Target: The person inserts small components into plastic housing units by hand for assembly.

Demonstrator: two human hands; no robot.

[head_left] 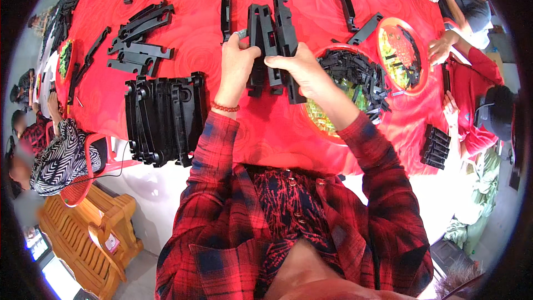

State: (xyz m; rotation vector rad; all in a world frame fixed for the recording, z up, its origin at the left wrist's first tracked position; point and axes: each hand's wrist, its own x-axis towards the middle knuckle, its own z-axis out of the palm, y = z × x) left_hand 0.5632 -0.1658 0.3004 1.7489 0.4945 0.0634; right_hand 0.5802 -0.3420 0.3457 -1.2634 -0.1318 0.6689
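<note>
On red table point(250, 141), near-edge side, clamped black parts point(284, 25) in left hand point(235, 65), right hand point(306, 73). Likely needed light, square grip.

1. Tablecloth point(261, 141) – red, with tonal rose swirls.
2. Plastic parts point(286, 28) – plain black, like the left stack point(164, 122).
3. Near shirt point(222, 261): red-and-dark plaid.
4. Bracelet point(225, 108): red.
5. Left zigzag garment point(66, 155): black and white.
6. Near-left bench point(83, 228): orange-brown.

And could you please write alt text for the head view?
A person's left hand and right hand hold long black parts over a red tablecloth, with stacked similar parts at left and a tray of small black pieces at right.
</note>
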